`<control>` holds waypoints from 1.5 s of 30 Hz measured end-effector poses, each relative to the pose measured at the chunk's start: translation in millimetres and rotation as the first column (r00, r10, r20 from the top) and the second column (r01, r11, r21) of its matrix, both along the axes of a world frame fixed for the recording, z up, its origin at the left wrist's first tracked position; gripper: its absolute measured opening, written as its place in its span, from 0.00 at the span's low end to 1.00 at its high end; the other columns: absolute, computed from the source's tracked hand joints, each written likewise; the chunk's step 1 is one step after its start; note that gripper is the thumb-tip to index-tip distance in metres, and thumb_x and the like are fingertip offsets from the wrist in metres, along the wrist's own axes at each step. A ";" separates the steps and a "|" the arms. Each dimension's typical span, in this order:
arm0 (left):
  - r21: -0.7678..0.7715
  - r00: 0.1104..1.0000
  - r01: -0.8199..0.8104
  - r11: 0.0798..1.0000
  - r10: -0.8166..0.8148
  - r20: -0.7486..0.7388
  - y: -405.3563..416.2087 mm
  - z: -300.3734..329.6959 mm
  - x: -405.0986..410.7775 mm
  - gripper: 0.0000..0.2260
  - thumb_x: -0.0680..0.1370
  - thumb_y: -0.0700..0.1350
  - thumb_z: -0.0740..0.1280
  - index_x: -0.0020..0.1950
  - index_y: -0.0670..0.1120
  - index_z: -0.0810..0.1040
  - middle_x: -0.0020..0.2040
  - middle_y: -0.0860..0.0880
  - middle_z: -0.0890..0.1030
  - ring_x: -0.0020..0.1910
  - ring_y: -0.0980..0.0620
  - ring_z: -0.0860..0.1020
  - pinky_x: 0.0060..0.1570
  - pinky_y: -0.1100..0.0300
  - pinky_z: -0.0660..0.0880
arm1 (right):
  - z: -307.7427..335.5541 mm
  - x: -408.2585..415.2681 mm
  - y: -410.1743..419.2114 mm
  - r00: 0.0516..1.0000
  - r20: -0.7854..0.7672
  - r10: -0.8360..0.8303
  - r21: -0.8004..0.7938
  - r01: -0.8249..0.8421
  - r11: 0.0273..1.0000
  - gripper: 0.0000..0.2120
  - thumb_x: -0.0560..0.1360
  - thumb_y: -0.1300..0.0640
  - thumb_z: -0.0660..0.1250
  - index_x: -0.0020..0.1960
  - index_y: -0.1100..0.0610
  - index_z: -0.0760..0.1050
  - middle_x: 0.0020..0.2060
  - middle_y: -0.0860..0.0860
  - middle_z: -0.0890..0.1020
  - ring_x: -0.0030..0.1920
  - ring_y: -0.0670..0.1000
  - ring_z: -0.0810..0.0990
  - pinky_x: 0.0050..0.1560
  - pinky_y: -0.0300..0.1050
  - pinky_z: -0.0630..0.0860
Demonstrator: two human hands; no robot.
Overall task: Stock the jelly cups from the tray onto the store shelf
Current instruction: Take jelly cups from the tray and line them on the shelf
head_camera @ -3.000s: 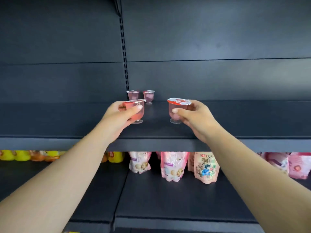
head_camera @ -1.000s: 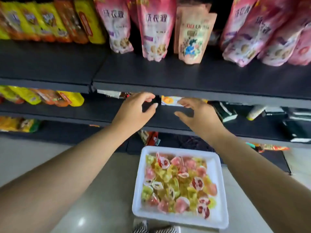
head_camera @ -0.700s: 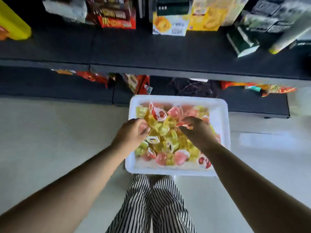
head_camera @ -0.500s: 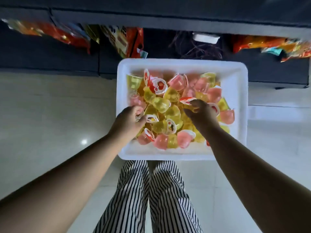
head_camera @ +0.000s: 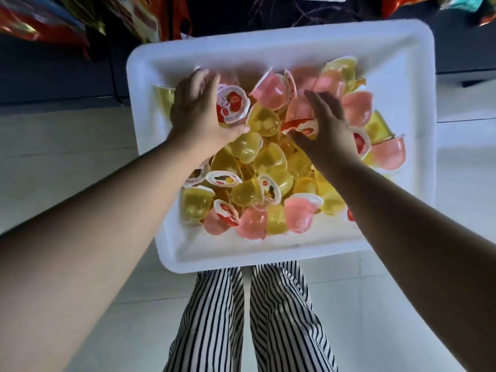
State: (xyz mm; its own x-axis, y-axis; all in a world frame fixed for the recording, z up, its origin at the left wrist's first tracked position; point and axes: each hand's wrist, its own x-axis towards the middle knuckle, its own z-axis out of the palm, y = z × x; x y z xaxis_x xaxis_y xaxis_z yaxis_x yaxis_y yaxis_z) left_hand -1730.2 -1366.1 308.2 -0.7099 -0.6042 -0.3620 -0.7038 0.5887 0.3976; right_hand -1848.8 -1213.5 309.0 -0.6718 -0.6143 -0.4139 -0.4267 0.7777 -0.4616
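A white foam tray [head_camera: 268, 36] sits on the floor, heaped with several pink and yellow jelly cups [head_camera: 257, 162]. My left hand [head_camera: 197, 114] reaches into the tray's far left and curls round a pink jelly cup with a red and white lid [head_camera: 232, 104], thumb under its rim. My right hand [head_camera: 328, 130] is in the middle of the heap, where its fingers and thumb close on a pink cup with a red lid [head_camera: 299, 114]. The store shelf where the cups go is out of view.
Pale floor tiles [head_camera: 67, 162] surround the tray. My legs in black and white striped trousers [head_camera: 241, 318] stand just in front of it. The dark bottom shelf with bright snack bags [head_camera: 139, 14] runs along the top edge, behind the tray.
My view dropped from the upper shelf, where I set down two cups, to the tray on the floor. Both hands went into the heap, moved to its far side, and each closed on a pink cup.
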 end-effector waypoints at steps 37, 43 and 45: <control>0.809 0.651 -0.280 0.517 0.721 -0.236 -13.7 161.5 -2.1 0.34 0.51 0.57 0.76 0.54 0.47 0.75 0.52 0.48 0.81 0.54 0.49 0.79 0.60 0.48 0.74 | 157.7 -0.1 -32.5 0.732 0.580 -0.357 -0.292 0.596 0.748 0.05 0.67 0.53 0.74 0.39 0.52 0.80 0.35 0.44 0.83 0.40 0.46 0.81 0.49 0.44 0.77; 0.796 0.702 -0.001 0.606 0.567 -0.431 -17.1 307.8 -37.9 0.09 0.59 0.50 0.76 0.37 0.50 0.83 0.41 0.51 0.84 0.46 0.50 0.82 0.60 0.48 0.74 | 320.0 -26.4 -27.8 0.718 0.644 -0.264 -0.487 0.650 0.583 0.05 0.69 0.59 0.73 0.44 0.55 0.78 0.45 0.54 0.83 0.52 0.56 0.82 0.58 0.46 0.76; 0.776 0.689 0.105 0.622 0.517 -0.508 -11.4 360.5 -50.4 0.13 0.59 0.51 0.76 0.40 0.48 0.82 0.42 0.50 0.84 0.45 0.50 0.82 0.57 0.50 0.76 | 374.9 -36.3 -19.1 0.735 0.642 -0.217 -0.565 0.645 0.515 0.05 0.71 0.61 0.71 0.47 0.58 0.78 0.47 0.56 0.82 0.53 0.57 0.81 0.60 0.48 0.76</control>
